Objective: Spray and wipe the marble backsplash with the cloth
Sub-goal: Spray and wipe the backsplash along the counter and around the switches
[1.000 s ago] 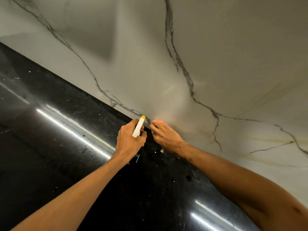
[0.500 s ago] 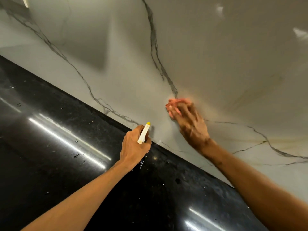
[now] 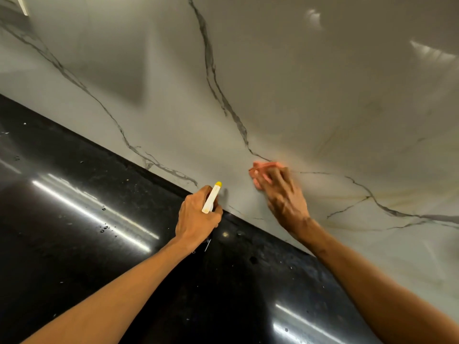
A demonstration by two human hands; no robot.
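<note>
The white marble backsplash (image 3: 298, 83) with dark grey veins fills the upper part of the view. My right hand (image 3: 283, 194) presses a pink cloth (image 3: 260, 168) flat against it, a little above the counter; most of the cloth is hidden under the fingers, and the hand is blurred. My left hand (image 3: 196, 219) grips a spray bottle (image 3: 211, 198), of which only the white nozzle with a yellow tip shows, pointing up at the wall just left of the cloth. The bottle's body is hidden below the hand.
A glossy black stone counter (image 3: 87, 232) with water droplets and light streaks runs diagonally below the backsplash. Faint yellowish smears mark the marble at the right (image 3: 367, 202).
My right hand rose with the cloth from the counter joint up the marble, then slipped slightly down and right. My left hand stays near the joint with the bottle.
</note>
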